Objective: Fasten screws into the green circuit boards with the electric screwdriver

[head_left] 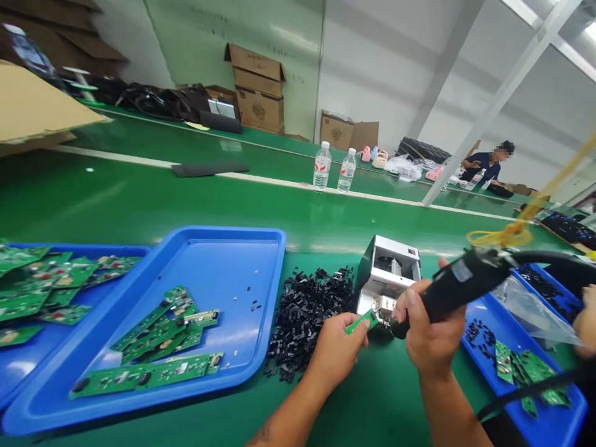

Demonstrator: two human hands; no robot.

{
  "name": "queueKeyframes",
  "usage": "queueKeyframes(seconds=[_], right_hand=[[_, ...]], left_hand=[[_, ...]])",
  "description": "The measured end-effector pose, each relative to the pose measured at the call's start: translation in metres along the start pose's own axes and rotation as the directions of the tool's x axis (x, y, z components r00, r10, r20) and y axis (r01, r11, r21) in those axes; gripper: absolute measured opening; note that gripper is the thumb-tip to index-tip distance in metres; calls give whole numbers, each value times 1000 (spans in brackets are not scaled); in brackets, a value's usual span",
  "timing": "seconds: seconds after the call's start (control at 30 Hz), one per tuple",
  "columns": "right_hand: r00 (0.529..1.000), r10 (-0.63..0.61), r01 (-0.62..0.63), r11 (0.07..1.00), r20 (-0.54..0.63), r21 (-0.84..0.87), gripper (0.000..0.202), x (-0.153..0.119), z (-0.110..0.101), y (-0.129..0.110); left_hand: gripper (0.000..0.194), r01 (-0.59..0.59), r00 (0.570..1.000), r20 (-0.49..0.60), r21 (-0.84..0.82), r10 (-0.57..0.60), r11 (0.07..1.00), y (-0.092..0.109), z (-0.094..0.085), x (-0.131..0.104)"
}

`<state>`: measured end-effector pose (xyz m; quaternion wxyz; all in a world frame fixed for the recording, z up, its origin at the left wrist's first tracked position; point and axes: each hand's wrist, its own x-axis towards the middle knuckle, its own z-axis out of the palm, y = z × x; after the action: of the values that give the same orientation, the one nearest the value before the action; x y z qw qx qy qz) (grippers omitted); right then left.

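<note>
My left hand (336, 351) pinches a small green circuit board (357, 324) between thumb and fingers. My right hand (434, 341) is wrapped round a black electric screwdriver (460, 279), which hangs from a yellow cord (516, 233). Its tip points down-left toward the board; whether it touches is hidden behind my fingers. Just beyond both hands stands a white and black screw feeder (391, 267). A heap of small black plastic parts (316, 304) lies left of the feeder, close to my left hand.
Left, a blue tray (233, 233) holds several circuit boards (162, 329); another tray with boards adjoins it. Right, a blue tray (565, 428) holds boards and black parts. Another person's hand (587, 323) is at the right edge. Two water bottles (321, 167) stand behind.
</note>
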<state>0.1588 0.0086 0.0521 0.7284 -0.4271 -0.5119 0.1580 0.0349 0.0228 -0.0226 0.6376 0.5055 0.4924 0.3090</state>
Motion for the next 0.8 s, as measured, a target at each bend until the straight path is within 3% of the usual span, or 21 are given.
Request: queueKeyframes(seconds=[0.2, 0.37, 0.8], right_hand=[[981, -140, 148, 988, -133, 50, 64, 8, 14, -20], [971, -202, 209, 977, -124, 41, 62, 16, 24, -14], [984, -165, 166, 986, -63, 23, 60, 13, 29, 0]], left_hand=[[33, 0, 1000, -5, -6, 0, 1000, -2, 1, -1], [34, -28, 1000, -9, -4, 28, 1000, -6, 1, 1], [32, -13, 1000, 9, -38, 14, 999, -7, 2, 0]])
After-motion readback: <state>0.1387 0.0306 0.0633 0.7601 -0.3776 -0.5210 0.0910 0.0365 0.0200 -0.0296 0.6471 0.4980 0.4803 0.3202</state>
